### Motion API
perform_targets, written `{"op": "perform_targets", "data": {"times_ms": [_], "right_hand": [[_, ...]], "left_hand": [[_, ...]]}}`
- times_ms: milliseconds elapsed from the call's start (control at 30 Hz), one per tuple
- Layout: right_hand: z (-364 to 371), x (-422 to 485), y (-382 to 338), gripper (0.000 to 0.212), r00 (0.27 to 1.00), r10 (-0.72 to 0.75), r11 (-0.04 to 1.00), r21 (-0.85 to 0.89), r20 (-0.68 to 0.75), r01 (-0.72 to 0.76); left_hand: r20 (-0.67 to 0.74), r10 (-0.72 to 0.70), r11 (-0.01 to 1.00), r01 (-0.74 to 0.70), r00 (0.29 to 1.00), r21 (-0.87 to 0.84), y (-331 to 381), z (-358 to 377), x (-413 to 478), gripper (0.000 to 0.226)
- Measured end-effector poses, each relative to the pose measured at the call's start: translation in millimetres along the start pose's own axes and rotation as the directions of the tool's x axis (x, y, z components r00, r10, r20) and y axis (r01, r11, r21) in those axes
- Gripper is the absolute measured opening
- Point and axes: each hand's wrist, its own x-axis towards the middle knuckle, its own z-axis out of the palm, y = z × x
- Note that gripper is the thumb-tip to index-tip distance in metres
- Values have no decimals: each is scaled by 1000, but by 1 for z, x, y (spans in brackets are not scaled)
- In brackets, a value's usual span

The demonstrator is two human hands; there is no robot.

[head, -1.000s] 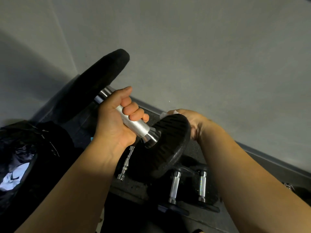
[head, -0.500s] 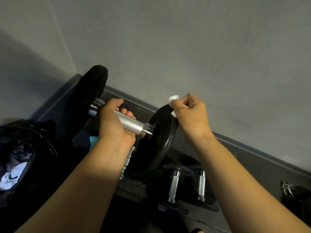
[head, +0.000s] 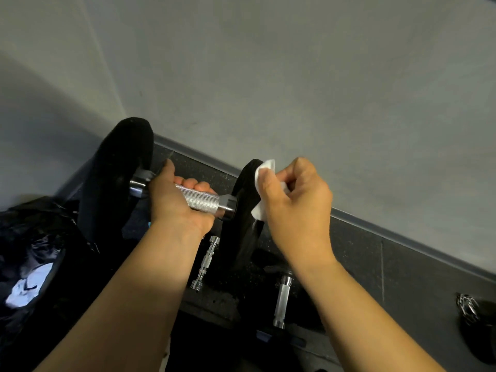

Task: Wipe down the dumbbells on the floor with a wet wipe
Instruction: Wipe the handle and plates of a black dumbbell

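My left hand grips the knurled steel handle of a dumbbell and holds it up off the floor. The dumbbell has two black round plates, one at the left and one at the right. My right hand pinches a white wet wipe against the right plate's outer face, near its upper rim. Part of the wipe is hidden inside my fingers.
On the dark speckled floor below lie a bare chrome bar and another dumbbell with a steel handle. A black bag with something white inside sits at the left. A grey wall and skirting run behind. A chain lies at right.
The dumbbell has swung from tilted toward me to nearly edge-on. My right hand came from behind the right plate to its rim, then onto its outer face with the wipe.
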Motion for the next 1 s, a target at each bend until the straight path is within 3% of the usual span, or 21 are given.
{"op": "perform_targets", "data": {"times_ms": [233,400,500,667,733,800,900,1000], "right_hand": [[0,56,2,35,945,308,951,-5,110,-309],[2,82,23,27,750,574,801,-32,328,-598],[2,87,41,42,622,630,721,-53,466,-691],[13,76,70,32,559,677,649,-30,479,-760],[18,68,76,26,592,682,672,-47,430,-739],[18,58,78,22,683,648,730,-18,338,-683],[11,39,73,24,852,503,850,95,145,-518],[3,17,56,30,950,311,919,264,-32,-292]], "left_hand": [[65,-39,999,38,997,12,-2,1,-6,55],[132,-60,998,60,989,11,-4,6,-10,53],[165,-70,997,72,984,-9,-5,7,-13,53],[145,-71,997,74,987,-16,-10,8,-15,54],[122,-67,997,70,990,-24,-11,8,-14,54],[97,-59,997,63,994,-35,-12,8,-14,54],[60,-52,995,57,997,-86,-10,6,-10,54],[4,-50,992,50,999,-118,-8,2,-4,50]]}}
